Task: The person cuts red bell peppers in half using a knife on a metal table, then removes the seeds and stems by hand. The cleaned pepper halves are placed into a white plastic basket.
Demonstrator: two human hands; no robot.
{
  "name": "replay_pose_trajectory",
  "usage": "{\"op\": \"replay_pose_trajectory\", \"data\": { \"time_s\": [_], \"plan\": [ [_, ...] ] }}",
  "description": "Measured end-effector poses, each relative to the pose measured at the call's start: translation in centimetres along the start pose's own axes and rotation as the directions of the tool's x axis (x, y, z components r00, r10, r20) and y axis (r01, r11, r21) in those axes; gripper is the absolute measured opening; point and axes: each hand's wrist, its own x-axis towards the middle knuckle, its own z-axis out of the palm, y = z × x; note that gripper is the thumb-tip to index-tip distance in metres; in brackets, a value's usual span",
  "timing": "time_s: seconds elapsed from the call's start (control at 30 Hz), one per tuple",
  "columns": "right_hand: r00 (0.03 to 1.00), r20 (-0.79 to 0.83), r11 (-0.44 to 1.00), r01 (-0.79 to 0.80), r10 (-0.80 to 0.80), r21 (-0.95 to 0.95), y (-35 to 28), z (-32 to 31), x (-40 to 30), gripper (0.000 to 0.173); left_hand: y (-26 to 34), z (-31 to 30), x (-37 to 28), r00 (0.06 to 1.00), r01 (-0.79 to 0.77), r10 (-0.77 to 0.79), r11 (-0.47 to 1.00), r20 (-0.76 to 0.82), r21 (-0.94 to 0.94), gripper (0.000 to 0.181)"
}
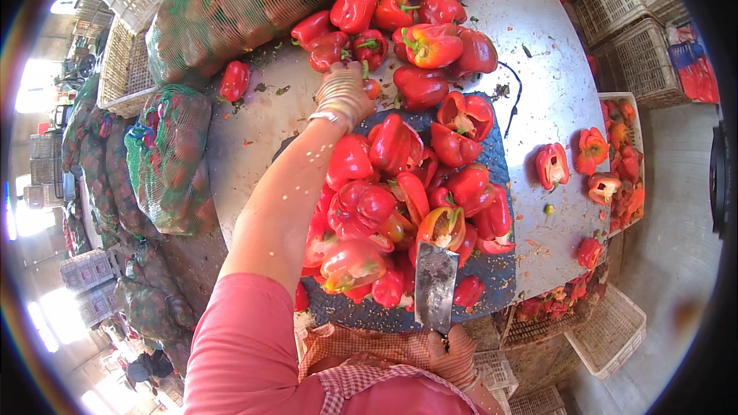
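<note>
My left hand [345,95], in a striped glove, reaches forward over the metal table [259,138] to the near edge of a group of whole red bell peppers [354,10]. A small orange-red pepper [372,89] shows beside its fingers; whether they grip it is hidden. Close to my body, my right hand [454,357], also gloved, is closed around the handle of a cleaver [436,285]. The blade points away from me, its far end against a cut yellow-green pepper [443,226]. Cut red peppers [360,207] are heaped on a dark blue mat [496,294] between my hands.
A green mesh sack of peppers [230,11] lies at the back left, and a smaller mesh sack [170,161] stands nearer. Pepper pieces fill a crate [639,202] on the right. Cut peppers [552,166] lie near that edge. A plastic crate [611,328] sits lower right.
</note>
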Motion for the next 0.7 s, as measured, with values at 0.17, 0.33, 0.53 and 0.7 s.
{"op": "replay_pose_trajectory", "data": {
  "time_s": [0.17,0.33,0.53,0.7],
  "plan": [
    [0.997,-0.073,0.997,0.006,-0.012,-0.073,-1.4,-2.1,-0.6,0.016,-3.7,-2.7,-5.2,0.894,-0.315,0.197,0.915,-0.403,-0.253,0.068],
    [0.976,-0.133,0.971,0.147,-0.174,-0.188,-6.5,-7.1,1.7,0.015,-2.4,-7.1,-13.5,0.797,-0.524,0.299,0.774,-0.525,-0.356,0.09],
    [0.839,-0.508,0.974,0.225,-0.194,0.0,-19.1,-13.0,3.1,0.008,2.3,-11.9,-22.4,0.726,-0.671,0.343,0.544,-0.596,-0.504,0.11],
    [0.951,0.291,0.88,0.227,-0.107,-0.418,-7.0,-3.9,3.0,0.015,-0.5,-10.5,-28.5,0.697,-0.68,0.44,0.656,-0.566,-0.328,0.114]
  ]
}}
